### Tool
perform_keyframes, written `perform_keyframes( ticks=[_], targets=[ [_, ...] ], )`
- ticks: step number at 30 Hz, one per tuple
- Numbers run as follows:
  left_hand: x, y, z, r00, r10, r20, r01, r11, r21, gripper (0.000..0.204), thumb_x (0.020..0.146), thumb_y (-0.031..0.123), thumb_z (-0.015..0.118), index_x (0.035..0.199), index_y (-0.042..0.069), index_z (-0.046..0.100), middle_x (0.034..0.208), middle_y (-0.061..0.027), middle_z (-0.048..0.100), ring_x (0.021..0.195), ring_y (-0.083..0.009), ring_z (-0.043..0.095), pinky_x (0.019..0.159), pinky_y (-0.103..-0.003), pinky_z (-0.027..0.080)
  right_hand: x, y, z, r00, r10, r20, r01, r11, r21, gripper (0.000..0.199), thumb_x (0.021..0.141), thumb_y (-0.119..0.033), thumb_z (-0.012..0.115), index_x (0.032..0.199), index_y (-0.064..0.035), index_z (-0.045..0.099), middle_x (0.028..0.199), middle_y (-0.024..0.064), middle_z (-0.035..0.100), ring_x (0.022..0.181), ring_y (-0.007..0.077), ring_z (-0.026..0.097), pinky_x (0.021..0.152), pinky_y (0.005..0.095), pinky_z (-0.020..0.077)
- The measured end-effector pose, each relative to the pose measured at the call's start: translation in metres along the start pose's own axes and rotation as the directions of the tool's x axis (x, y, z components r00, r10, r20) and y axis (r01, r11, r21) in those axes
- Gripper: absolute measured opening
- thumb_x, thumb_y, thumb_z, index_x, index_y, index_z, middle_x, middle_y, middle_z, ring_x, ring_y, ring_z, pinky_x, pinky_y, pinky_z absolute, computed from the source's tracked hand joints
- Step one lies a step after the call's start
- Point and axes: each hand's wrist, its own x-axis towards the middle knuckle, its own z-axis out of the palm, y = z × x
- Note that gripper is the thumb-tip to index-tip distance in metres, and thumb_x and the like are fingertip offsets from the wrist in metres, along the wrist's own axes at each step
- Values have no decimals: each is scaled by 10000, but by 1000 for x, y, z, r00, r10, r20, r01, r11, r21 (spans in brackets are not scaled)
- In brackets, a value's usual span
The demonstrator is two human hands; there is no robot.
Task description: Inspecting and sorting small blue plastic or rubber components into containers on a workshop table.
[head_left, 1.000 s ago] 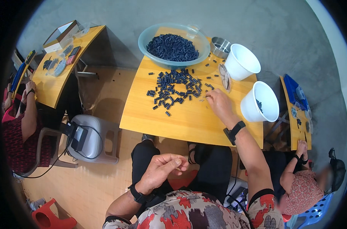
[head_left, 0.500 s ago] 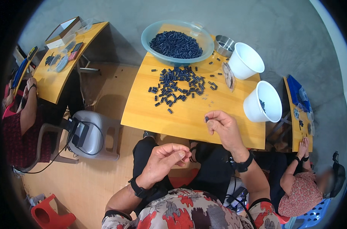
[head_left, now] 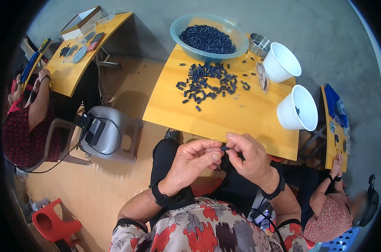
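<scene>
1. Right at the centre, the right grip is pinched on a small dark cylinder, thumb below, index finger above.
2. And look at that cylinder: out in front of the lap, just off the near edge of the worktop, its long axis lying roughly sideways, one end toward each hand.
3. In meets the left grip, thumb and fingers curled close at the cylinder's left end; whether they clamp it, I can't tell, the fingertips hide it.
4. Beyond the hands, across the worktop, a pile of short dark cylinders, pointing every which way, with tiny pale bits just to its right.
5. Behind the pile, a translucent blue basin heaped with more dark pieces, and close by it a steel bowl.
6. Over on the right, two white tubs: the far tub near that bowl, the near tub tilted in view, dark pieces inside.
</scene>
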Motion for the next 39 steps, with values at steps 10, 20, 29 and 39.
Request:
perform_keyframes(
  ticks=[10, 20, 29, 39],
  targets=[
    [1, -2, -4, 993, -115, 24, 115, 993, -9, 160, 881, 75, 581, 1012, -3, 630, 833, -61, 650, 689, -99, 606, 648, -235, 513, 1, -3, 1, 990, 73, 123, -98, 971, 217, 598, 712, 98, 623, 1246, -67, 413, 800, 51, 586, 618, 150, 543, 577, 258, 462],
    [3, -8, -18, 986, -162, 29, 163, 986, -26, 126, 872, 68, 590, 970, -1, 628, 808, -61, 643, 650, -112, 605, 612, -236, 514, 3, 51, -8, 894, 365, 260, -422, 882, 212, 350, 765, -20, 632, 1107, -56, 565, 835, 60, 620, 680, 122, 590, 614, 248, 481],
    [3, -16, -23, 981, -193, 18, 194, 979, -56, 120, 873, 85, 597, 965, 14, 626, 807, -61, 640, 648, -114, 609, 601, -228, 509, 7, 159, -8, 920, 388, -53, -391, 916, -92, 114, 746, -34, 639, 859, -21, 638, 790, 133, 629, 710, 263, 621, 627, 320, 492],
    [2, -16, -21, 984, -175, 45, 178, 981, -76, 128, 873, 83, 597, 977, 14, 623, 815, -60, 634, 668, -115, 601, 618, -226, 502, 19, 160, 8, 961, 277, 1, -269, 935, -230, 84, 782, -120, 628, 829, -53, 650, 799, 110, 602, 751, 299, 584, 657, 380, 466]
  ],
)
